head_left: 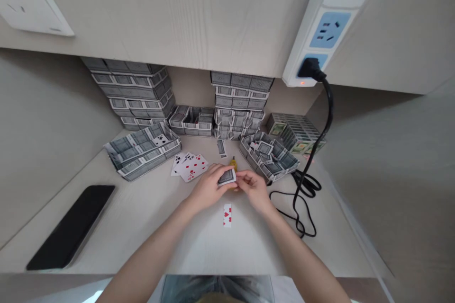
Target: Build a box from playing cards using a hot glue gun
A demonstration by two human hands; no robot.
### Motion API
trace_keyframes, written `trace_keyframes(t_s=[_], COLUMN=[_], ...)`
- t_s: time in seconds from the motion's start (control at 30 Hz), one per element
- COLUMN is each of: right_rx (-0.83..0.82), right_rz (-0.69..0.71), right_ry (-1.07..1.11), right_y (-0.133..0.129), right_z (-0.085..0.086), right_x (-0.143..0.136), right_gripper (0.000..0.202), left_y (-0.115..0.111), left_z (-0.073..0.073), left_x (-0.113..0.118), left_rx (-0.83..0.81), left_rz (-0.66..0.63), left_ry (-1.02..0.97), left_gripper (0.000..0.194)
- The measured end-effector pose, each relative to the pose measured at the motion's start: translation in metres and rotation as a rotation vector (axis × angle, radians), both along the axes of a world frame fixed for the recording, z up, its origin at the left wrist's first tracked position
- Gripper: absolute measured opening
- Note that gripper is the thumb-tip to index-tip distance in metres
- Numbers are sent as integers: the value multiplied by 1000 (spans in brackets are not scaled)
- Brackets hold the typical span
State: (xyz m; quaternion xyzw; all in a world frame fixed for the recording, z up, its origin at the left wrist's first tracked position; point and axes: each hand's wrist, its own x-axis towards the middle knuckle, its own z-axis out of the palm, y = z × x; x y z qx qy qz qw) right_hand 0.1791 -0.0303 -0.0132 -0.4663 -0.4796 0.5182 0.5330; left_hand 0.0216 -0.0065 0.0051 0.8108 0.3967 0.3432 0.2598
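Note:
A playing card (226, 177), its grey patterned back facing up, is held between the thumb and fingers of my left hand (209, 184). At its right edge, the fingertips of my right hand (252, 187) are closed on the card. Behind and partly beneath my hands is a yellow object with a dark tip (233, 163); most of it is hidden. A narrow card strip with red hearts (227, 215) lies nearer to me. Several face-up playing cards (194, 167) overlap to the left of my hands. A small grey-backed card piece (221, 148) lies beyond them.
Left and right stand open boxes made of cards (142, 169) (284, 163), with loose cards inside. Stacked card boxes (135, 92) (241, 97) line the back. A black phone (73, 227) lies left. A black cable (330, 109) hangs from a power strip (320, 33) and coils at right.

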Motion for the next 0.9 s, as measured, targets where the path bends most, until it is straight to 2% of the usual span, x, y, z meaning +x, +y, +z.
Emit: trace_keyframes(t_s=[0.13,0.2,0.27,0.33,0.4,0.47,0.57,0.73,0.9], right_rx=[62,171,279,315,298,276,278,344,466], right_rz=[-23,-54,-70,-40,24,65,67,35,-17], right_ry=[-93,-327,-631,-873,-1006,-1072,-1104,-1128,-1129], right_y=[4,6,8,8,8,8,7,4,-1], right_z=[-2,-3,-4,-6,-8,-9,-10,-8,3], right_x=[8,15,21,24,25,25,22,20,19], right_gripper=[23,26,38,50,51,42,33,44,49], left_y=[9,15,21,26,29,31,33,35,38], left_z=[-7,-11,-14,-15,-16,-17,-18,-18,-17], left_x=[-5,-9,-13,-16,-18,-19,-19,-23,-29], left_rx=[-165,-223,-231,-213,-186,-165,-147,-85,-66], left_rz=[129,209,271,350,443,515,562,652,695], left_ry=[-136,-200,-230,-191,-89,18,119,262,272], left_gripper=[32,28,24,21,29,37,37,36,37])
